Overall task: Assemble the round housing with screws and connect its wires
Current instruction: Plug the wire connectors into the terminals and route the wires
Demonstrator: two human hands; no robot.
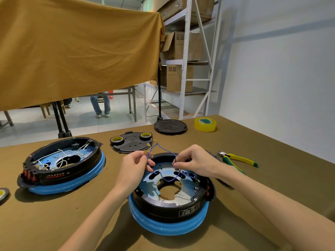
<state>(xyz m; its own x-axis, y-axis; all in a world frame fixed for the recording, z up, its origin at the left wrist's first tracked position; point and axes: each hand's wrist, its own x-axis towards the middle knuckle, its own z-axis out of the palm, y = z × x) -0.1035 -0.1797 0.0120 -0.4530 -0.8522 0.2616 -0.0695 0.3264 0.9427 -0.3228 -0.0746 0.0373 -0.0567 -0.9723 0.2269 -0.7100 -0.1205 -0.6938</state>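
**Both hands hold blue wires above the near round housing**

Head view: A round black plastic housing with a blue rim and a pale metal plate inside [169, 194] sits on the olive-brown cloth-covered table [253, 142], close to the person and slightly right of centre. Above its far edge, the left hand [135, 169] pinches thin blue wires with brass terminals [159, 147] between thumb and fingertips. The right hand [194, 160] pinches the same bundle of wires just beside it, fingers curled around the strands. The wires loop down from the hands onto the metal plate, and several terminal ends stick up beyond the hands.

To the left, well apart, lies a second round black housing on a blue rim, with white wires inside [61, 165]. Behind the hands rests a flat black plastic cover plate [132, 144], with two small rolls of dark tape [117, 140] standing on it. Farther back lies a round black lid [170, 125], and near it to the right a roll of yellow tape [205, 124]. Right of the right hand lie yellow-and-green-handled pliers [235, 158]. At the left table edge another roll of tape is partly in view [2, 194].

Beyond the table hangs a mustard-yellow cloth [72, 48], and a white metal shelf with cardboard boxes [184, 51] stands against the wall.
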